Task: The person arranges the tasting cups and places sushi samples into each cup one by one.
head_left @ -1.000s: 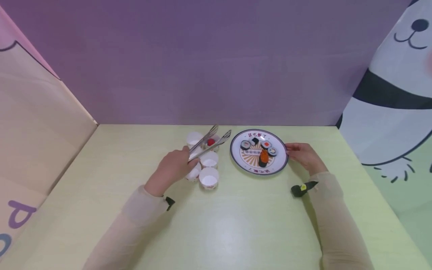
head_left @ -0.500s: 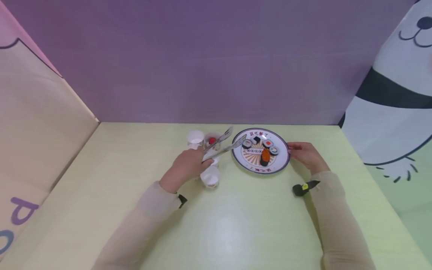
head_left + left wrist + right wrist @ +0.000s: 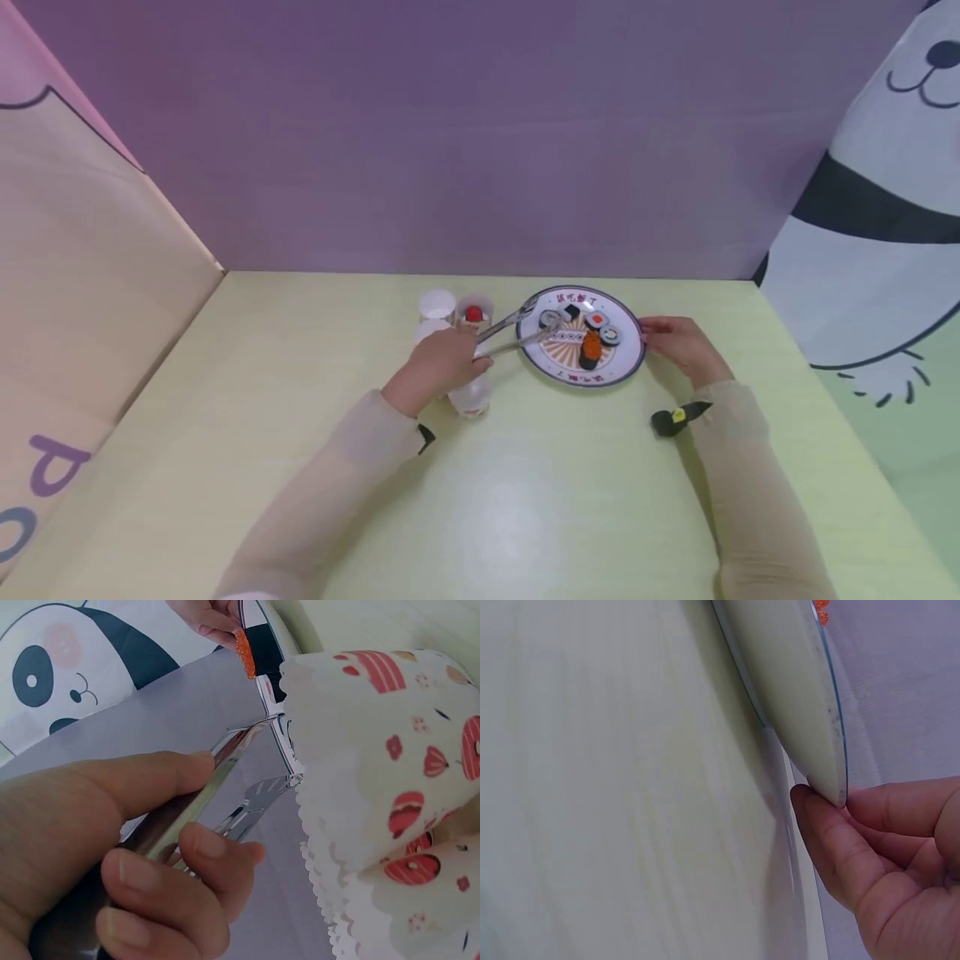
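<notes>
My left hand [image 3: 441,364] grips metal tongs [image 3: 187,810], whose spread ends reach over the left part of a round white plate [image 3: 540,356] with a dark blue rim. One tong end is at the left sushi roll [image 3: 549,319]; whether it touches cannot be told. Several sushi pieces lie on the plate, among them one topped with orange roe [image 3: 592,344]. With thumb and fingers my right hand [image 3: 678,346] pinches the plate's right rim, seen edge-on in the right wrist view [image 3: 841,769].
Several white paper cups [image 3: 437,304] with red prints stand left of the plate, partly hidden beneath my left hand. A red berry-like piece [image 3: 474,313] sits in the back right cup. A purple backdrop [image 3: 480,150] rises behind the table [image 3: 300,333].
My left hand has moved right with the tongs, from above the cups to over the plate's left side. My right hand still holds the rim.
</notes>
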Demonstrator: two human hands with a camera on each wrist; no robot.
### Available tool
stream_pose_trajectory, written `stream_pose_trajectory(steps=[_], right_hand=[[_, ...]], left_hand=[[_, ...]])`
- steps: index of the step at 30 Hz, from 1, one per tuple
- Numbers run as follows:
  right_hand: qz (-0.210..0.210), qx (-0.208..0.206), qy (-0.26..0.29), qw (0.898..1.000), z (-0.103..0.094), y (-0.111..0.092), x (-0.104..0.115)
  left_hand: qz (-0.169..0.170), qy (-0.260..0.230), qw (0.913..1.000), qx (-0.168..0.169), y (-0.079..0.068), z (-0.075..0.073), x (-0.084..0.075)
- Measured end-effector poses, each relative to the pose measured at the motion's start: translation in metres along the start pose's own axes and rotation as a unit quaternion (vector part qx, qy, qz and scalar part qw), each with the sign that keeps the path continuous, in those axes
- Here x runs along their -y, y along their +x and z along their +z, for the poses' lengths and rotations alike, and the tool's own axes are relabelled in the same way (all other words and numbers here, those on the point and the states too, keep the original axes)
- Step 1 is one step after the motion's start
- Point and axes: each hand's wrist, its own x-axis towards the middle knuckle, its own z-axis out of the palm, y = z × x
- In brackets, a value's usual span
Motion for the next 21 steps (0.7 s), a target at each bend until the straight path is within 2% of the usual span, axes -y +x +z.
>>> stream_pose_trajectory(steps=[11,16,21], right_hand=[[-0.003,0.003,-0.020,1.000,0.000,-0.001,-0.003],[-0.006,0.002,-0.023,1.000,0.000,-0.001,-0.002],[-0.011,0.003,-0.020,1.000,0.000,-0.002,-0.003]], left_hand=[[-0.014,-0.002,0.9998,0.014,0.008,0.003,-0.005],[-0.007,0.004,0.9999,0.008,0.010,0.001,-0.006],[-0.012,-0.003,0.9999,0.005,0.013,0.006,-0.005]])
